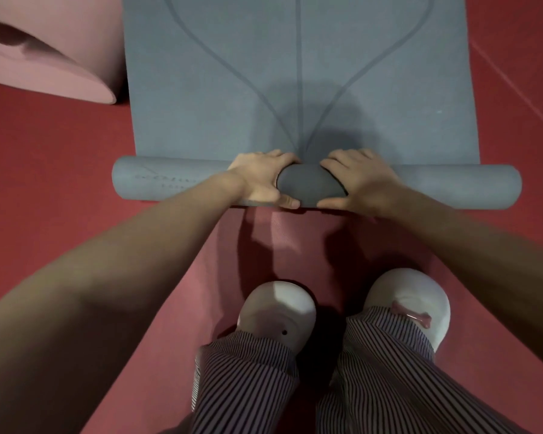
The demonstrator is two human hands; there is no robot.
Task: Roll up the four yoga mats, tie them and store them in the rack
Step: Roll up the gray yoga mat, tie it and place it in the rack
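I saw the roll [452, 187] across mid-frame on the floor [44, 170], the flat mat [232, 89] running from it to the top edge. The left hand [261, 180] and right hand [362, 181] gripped the roll's centre, side by side. A second mat [44, 57] lay upper left; shoes [278, 308] stood lower centre.

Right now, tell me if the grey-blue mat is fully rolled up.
No: most of the grey-blue mat lies flat beyond the roll that the left hand and right hand grip.

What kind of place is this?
Likely a yoga or fitness studio: a partly rolled grey yoga mat printed with alignment lines, what looks like a pink mat beside it, and red floor covering the whole area underneath.
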